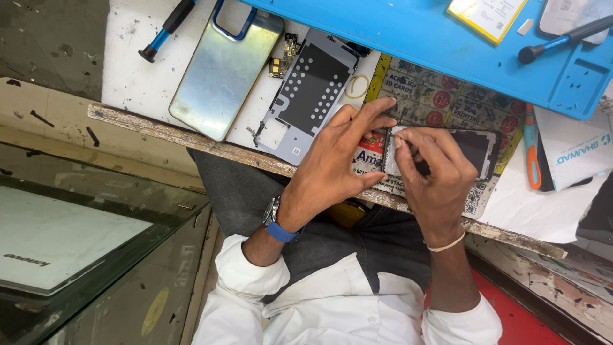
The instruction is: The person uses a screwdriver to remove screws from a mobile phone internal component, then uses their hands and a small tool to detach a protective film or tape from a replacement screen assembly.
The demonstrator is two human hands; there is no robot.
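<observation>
Right hand (436, 182) grip pinches dark tool tip on phone frame (476, 148) | left hand (338, 163) fingers spread, steadying frame's left edge | grey midplate (310, 92) left of frame on worktop (137, 76)

A blue mat (447, 45) spans the top right. A phone back cover (223, 70) and grey mid-frame (313, 89) lie upper centre; a screwdriver (167, 29) upper left.

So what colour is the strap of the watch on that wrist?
Blue. The watch strap on the left hand wrist shows best in the head view, the only one.
</observation>
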